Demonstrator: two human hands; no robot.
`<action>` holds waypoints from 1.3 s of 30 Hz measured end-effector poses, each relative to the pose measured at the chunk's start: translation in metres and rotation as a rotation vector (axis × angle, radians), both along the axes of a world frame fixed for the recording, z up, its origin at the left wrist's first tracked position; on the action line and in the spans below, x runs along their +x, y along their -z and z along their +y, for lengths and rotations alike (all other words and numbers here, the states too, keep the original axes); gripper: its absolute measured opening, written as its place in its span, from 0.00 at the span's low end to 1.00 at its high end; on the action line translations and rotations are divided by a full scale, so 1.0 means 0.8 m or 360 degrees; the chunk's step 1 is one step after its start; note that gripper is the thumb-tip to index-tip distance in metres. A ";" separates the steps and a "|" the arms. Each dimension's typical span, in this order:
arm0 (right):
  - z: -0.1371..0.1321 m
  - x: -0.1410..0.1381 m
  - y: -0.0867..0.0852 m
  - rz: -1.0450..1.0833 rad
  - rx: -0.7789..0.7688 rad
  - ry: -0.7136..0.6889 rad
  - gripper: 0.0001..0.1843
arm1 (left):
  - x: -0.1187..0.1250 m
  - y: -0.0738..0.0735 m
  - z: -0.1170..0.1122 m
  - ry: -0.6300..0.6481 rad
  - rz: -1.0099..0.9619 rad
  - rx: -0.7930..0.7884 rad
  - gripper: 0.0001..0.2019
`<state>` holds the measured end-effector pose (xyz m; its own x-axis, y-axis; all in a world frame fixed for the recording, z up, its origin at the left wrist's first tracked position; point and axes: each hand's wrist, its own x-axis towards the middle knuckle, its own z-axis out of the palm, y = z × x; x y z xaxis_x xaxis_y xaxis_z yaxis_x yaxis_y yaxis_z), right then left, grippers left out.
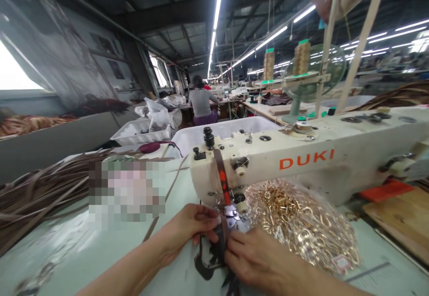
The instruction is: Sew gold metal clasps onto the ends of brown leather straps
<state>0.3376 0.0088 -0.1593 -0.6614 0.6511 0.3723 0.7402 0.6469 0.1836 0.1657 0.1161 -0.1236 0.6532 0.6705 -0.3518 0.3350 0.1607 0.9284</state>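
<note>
The right forearm comes in nearest, leading to the right hand, its fingers curled in against a dark strip; the fingertips are partly hidden, so its grip cannot be told. Opposite, the left hand has thumb and fingers nearly together at the strip's other edge, though whether they pinch it is unclear. The strip lies between both hands, just in front of the sewing machine and its metal plate. With fingers this near the needle area, a slip or a late release could catch one; uneven pulling might skew the strip. Beyond the right hand, a bag of gold clasps sits close enough that a sleeve or elbow could nudge it. Loose straps lie far left.
</note>
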 end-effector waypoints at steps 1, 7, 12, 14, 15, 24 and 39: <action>0.000 0.001 -0.002 -0.0015 -0.0019 0.0005 0.02 | 0.000 0.001 -0.001 0.0013 -0.0001 0.0039 0.19; 0.004 0.004 -0.009 -0.0043 -0.0247 0.0095 0.06 | -0.004 0.019 -0.009 0.0111 -0.0059 0.0116 0.18; 0.001 0.007 -0.010 -0.0014 -0.0448 0.0138 0.07 | -0.021 0.037 -0.018 0.0275 0.0034 0.0317 0.15; 0.001 0.010 -0.006 0.0078 -0.0447 0.0126 0.12 | -0.026 0.036 -0.025 0.0308 0.0099 0.0358 0.19; 0.002 0.012 -0.004 0.0129 -0.0429 0.0107 0.15 | -0.027 0.034 -0.028 0.0315 0.0125 0.0343 0.22; 0.008 0.014 -0.020 0.0328 -0.0301 -0.0113 0.25 | -0.032 0.033 -0.040 0.0423 0.0427 0.0910 0.38; -0.013 0.011 -0.011 0.0104 -0.0301 0.0101 0.39 | -0.124 0.037 -0.083 0.0023 0.0951 0.1578 0.31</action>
<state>0.3461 -0.0017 -0.1506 -0.5952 0.7531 0.2804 0.7870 0.6168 0.0138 0.0667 0.0501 -0.1531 0.5702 0.8186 0.0691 0.7587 -0.5571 0.3376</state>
